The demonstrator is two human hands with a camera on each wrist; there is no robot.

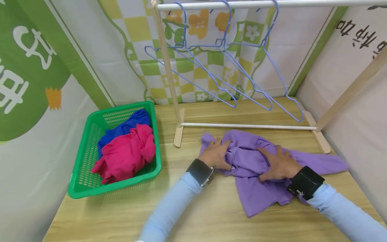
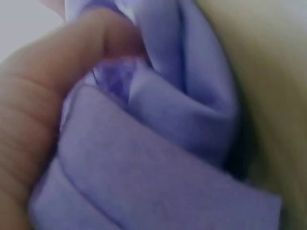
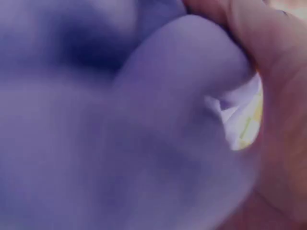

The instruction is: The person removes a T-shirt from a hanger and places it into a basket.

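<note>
Left hand (image 1: pixel 215 155): on my feed it's bunching up the purple shirt (image 1: pixel 260 188), fingers pinching a fold.
Right hand (image 1: pixel 279 164): same deal, clamped on the shirt's middle.
Shirt: crumpled on the table (image 1: pixel 193 215), just before the rack (image 1: pixel 248 126).
Basket (image 1: pixel 81 188): off left, pink cloth (image 1: pixel 127 154) over blue cloth (image 1: pixel 133 122).
Hangers (image 1: pixel 223 67): three up on the rail.

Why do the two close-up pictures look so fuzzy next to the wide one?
Head view: evenly lit, sharp, straight rack poles bowed by the wide lens. Left wrist view: crumpled purple cloth garment too close, soft. Right wrist view: blurrier still, only purple folds and a white label.
</note>
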